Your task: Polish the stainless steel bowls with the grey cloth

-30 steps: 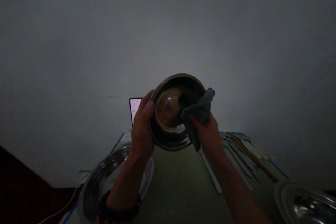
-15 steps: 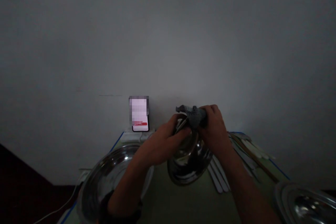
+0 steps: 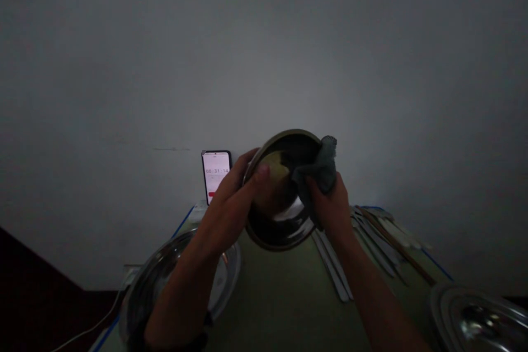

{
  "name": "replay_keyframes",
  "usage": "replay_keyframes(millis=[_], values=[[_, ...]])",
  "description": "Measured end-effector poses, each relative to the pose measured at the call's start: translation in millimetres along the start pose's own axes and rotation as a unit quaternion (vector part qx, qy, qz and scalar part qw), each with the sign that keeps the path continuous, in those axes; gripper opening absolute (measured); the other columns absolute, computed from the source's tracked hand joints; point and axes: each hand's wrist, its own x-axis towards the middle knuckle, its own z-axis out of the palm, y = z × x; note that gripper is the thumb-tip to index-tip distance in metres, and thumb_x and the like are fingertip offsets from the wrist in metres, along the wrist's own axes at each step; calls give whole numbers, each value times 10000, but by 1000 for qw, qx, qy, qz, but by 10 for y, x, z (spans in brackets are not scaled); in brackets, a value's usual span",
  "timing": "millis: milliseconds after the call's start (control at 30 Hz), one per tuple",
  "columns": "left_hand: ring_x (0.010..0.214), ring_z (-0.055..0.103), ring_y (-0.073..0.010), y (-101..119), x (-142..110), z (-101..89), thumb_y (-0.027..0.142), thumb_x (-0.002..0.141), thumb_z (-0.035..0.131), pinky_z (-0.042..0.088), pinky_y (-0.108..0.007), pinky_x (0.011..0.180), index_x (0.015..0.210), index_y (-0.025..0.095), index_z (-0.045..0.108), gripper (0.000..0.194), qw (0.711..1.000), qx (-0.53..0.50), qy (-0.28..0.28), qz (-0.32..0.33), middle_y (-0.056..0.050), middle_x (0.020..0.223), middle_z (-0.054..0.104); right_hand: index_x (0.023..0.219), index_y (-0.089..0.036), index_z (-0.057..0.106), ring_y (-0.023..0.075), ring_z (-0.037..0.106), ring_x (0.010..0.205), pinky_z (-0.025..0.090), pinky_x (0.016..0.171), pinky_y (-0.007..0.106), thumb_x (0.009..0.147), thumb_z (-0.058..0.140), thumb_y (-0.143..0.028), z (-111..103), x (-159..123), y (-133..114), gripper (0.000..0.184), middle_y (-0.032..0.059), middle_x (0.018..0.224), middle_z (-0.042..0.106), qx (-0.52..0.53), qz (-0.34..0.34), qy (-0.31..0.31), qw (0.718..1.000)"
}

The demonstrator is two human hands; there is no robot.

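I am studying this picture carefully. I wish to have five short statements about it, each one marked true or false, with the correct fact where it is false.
1. The left hand holds the metal bowl at its edge. True.
2. The right hand holds a knife. False: it holds a grey cloth.
3. The bowl stands on the table. False: it is held up in the air.
4. A large metal basin is on the left side of the table. True.
5. The phone has a dark screen. False: the screen is lit and shows digits.
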Motion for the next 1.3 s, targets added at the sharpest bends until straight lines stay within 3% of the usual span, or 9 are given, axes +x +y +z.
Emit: replay_keyframes(millis=[133, 267, 433, 567, 667, 800, 1033, 1167, 1300], values=[[1096, 592, -275, -81, 26, -55, 489, 836, 548, 484, -379, 908, 1283, 269, 516, 499, 998, -15, 40, -38, -46, 1200, 642, 870, -213, 483, 225, 572, 770, 416, 631, 324, 720, 605, -428, -43, 33, 22, 289, 44, 817, 607, -16, 0, -40, 999], [1053, 617, -274, -90, 7, -202, 452, 830, 575, 492, -382, 890, 1293, 260, 508, 506, 993, -12, -50, -109, -63, 1126, 675, 809, -224, 460, 208, 547, 699, 391, 597, 301, 697, 621, -417, -143, 88, -8, 275, 15, 748, 582, -84, -35, -71, 993], [1074, 595, -254, -97, -13, -288, 486, 872, 481, 424, -391, 976, 1227, 257, 581, 433, 967, 31, -205, -147, -49, 1136, 675, 840, -222, 480, 206, 534, 779, 407, 673, 315, 714, 598, -283, -93, 13, -124, 183, 30, 848, 561, -127, -184, -148, 963], [1063, 592, -277, -71, -19, -229, 456, 833, 555, 440, -400, 926, 1213, 287, 590, 417, 953, 130, -234, -145, -28, 1142, 676, 863, -225, 472, 201, 514, 808, 405, 683, 311, 684, 530, -153, -23, -88, -215, 202, 37, 888, 532, -139, -242, -162, 947], [1110, 568, -262, -5, -19, -200, 409, 839, 561, 417, -369, 957, 1219, 282, 584, 401, 961, 107, -225, -122, -18, 1177, 658, 868, -221, 471, 191, 514, 765, 396, 657, 302, 686, 558, -201, -38, -85, -212, 202, 27, 852, 544, -104, -214, -110, 965], [1117, 564, -271, 42, -8, -195, 347, 823, 580, 439, -369, 941, 1275, 252, 534, 464, 974, 32, -199, -99, -41, 1223, 632, 823, -214, 480, 184, 519, 686, 387, 608, 296, 729, 610, -379, -32, -37, -104, 230, 13, 752, 567, -59, -91, -46, 993], [1227, 476, -337, -73, 45, -173, 284, 741, 625, 418, -446, 989, 1353, 266, 416, 648, 999, -4, -33, -2, -47, 1320, 551, 1073, -186, 557, 248, 601, 975, 453, 797, 393, 832, 492, -458, 189, -86, 94, 369, 108, 1037, 651, 81, 20, -67, 994], [1141, 556, -304, -23, 50, -258, 314, 748, 634, 479, -396, 907, 1332, 266, 391, 635, 994, -32, -67, -81, -59, 1221, 610, 1060, -186, 570, 256, 619, 914, 472, 742, 387, 770, 582, -421, 141, -47, 156, 374, 107, 993, 670, 37, -1, -113, 993], [977, 639, -265, 19, 16, -361, 423, 827, 537, 511, -376, 828, 1161, 235, 564, 384, 978, -22, -127, -163, -63, 1024, 687, 945, -198, 558, 220, 599, 776, 447, 645, 322, 726, 620, -396, 47, -31, 101, 302, 54, 842, 658, -41, -53, -164, 984]])
